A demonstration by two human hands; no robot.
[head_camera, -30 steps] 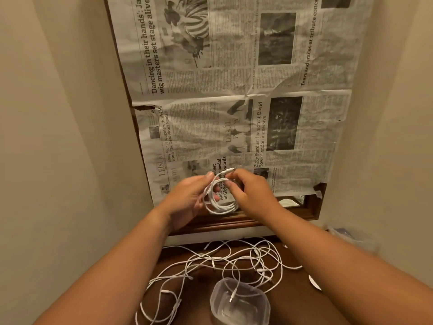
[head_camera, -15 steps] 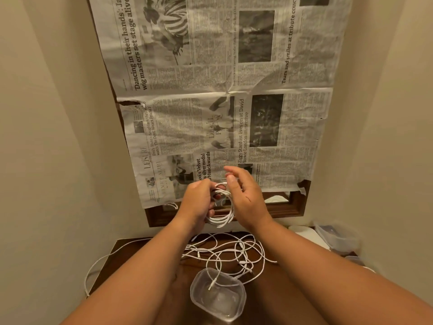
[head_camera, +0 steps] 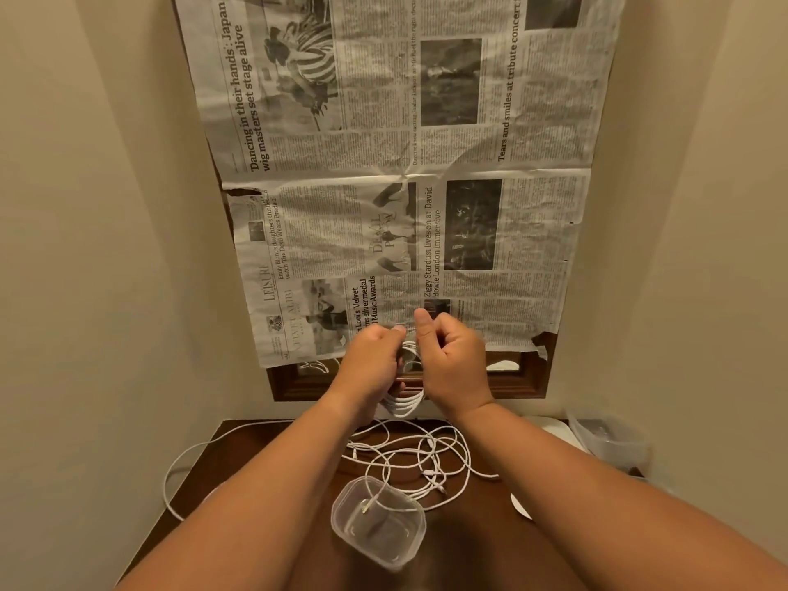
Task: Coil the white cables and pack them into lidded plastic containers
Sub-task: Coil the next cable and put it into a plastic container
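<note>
A coiled white cable (head_camera: 404, 403) hangs between both hands, held up above the back of the dark wooden table (head_camera: 273, 560). My left hand (head_camera: 374, 363) grips the coil's left side. My right hand (head_camera: 452, 363) has its fingers curled round the coil's right side, thumb pointing up. Most of the coil is hidden behind the hands. Below, a tangle of loose white cables (head_camera: 420, 460) lies on the table. An open clear plastic container (head_camera: 378, 522) stands in front of the tangle, with one cable end inside it.
Newspaper sheets (head_camera: 405, 177) cover a wood-framed panel (head_camera: 516, 383) on the wall behind. A clear lidded container (head_camera: 607, 439) sits at the table's right back corner beside a white lid (head_camera: 554, 430). One cable loops off the table's left edge (head_camera: 179, 462). Walls close in on both sides.
My right hand has gone from spread fingers to curled round the coil. Both hands sit slightly lower and closer together. The view has tilted, showing more of the table.
</note>
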